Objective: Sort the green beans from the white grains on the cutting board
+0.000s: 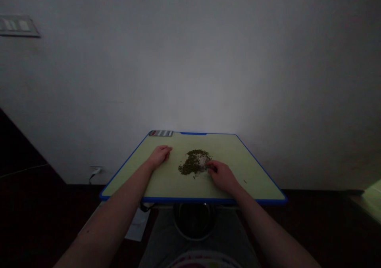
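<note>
A loose pile of small greenish-brown grains [190, 165], like seeds or dried beans, lies spread on the pale yellow board [172, 188] with a blue rim. A whitish patch [203, 161] shows at the pile's right side. My right hand [220, 175] is at that right edge, fingertips pinched together by the grains; anything between them is too small to make out. To the left of the pile, my left hand [160, 156] rests on the board apart from the grains, its fingers curled in. I see nothing in it.
At the board's far left corner lies a phone-like device [161, 133]. A small dark sliver [245, 181] is on the right side. Below the near edge, a metal bowl [195, 222] sits at my lap. A wall [202, 81] stands behind the board.
</note>
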